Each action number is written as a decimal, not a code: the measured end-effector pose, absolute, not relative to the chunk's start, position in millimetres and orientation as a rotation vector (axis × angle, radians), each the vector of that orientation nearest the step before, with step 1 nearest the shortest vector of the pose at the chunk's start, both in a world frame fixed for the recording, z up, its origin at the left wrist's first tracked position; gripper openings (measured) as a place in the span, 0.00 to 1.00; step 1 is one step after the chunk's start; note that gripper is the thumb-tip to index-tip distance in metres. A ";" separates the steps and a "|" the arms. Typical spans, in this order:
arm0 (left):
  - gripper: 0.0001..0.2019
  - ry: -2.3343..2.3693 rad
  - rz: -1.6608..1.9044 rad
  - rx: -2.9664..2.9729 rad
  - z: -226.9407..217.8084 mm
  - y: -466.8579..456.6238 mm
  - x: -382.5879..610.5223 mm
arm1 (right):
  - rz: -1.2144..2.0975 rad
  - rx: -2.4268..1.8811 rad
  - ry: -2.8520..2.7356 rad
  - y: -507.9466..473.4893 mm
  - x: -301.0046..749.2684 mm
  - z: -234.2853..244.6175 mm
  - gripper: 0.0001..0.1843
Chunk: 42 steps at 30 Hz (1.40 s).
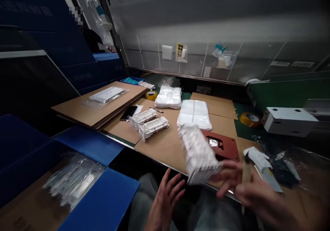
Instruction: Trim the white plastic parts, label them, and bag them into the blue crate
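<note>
A blurred bundle of white ribbed plastic parts (197, 150) is tilted over the table's front edge, overlapping a red-brown block (228, 146). My right hand (254, 189), smeared by motion, has its fingertips at the bundle's lower right end. A tan stick-shaped tool with a dark tip (246, 172) stands up between its thumb and fingers; its exact kind is unclear. Left of the bundle, my left hand (165, 200) is open, fingers spread, palm turned toward it and not touching. Two similar white bundles (153, 127) (143, 117) lie on the cardboard.
Stacks of clear bags (194, 114) lie mid-table. Tape rolls (249, 119), a phone (129, 113) and a pen (156, 110) are around them. Cardboard sheets (77, 108) are stacked left. A blue box (103, 193) at lower left holds bagged parts. A white metal block (290, 121) stands right.
</note>
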<state>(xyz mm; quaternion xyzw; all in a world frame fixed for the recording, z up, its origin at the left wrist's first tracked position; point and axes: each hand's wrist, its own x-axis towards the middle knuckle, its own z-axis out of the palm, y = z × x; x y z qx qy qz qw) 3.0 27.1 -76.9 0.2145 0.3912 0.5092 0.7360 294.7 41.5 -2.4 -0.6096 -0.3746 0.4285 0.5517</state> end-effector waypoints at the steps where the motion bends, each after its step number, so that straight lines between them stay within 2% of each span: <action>1: 0.39 0.814 1.097 0.344 -78.6 24.3 5.0 | 1.119 -1.451 -0.899 27.4 277.0 -19.2 0.20; 3: 0.39 0.794 1.009 0.142 -79.1 12.0 3.5 | 1.344 -1.462 -0.917 0.6 249.0 -47.7 0.22; 6: 0.29 0.861 0.925 -0.060 -74.4 -17.0 -4.5 | 1.685 -1.477 -0.900 -35.4 224.3 -78.2 0.26; 8: 0.24 0.890 0.897 -0.174 -69.4 -35.8 -6.4 | 1.797 -1.486 -0.864 -52.2 216.9 -88.7 0.26; 15: 0.19 0.805 0.770 -0.365 -52.2 -65.5 6.9 | 1.847 -1.388 -0.705 -60.2 199.0 -89.6 0.19; 20: 0.20 0.745 0.733 -0.372 -44.0 -73.8 9.0 | 1.995 -1.340 -0.549 -64.9 190.2 -88.1 0.19; 27: 0.16 0.773 0.785 -0.366 -38.0 -70.7 8.4 | 1.948 -1.283 -0.593 -71.1 192.4 -87.9 0.14; 42: 0.16 0.703 0.804 -0.319 -44.5 -79.9 6.1 | 1.930 -1.255 -0.588 -77.3 191.5 -86.3 0.14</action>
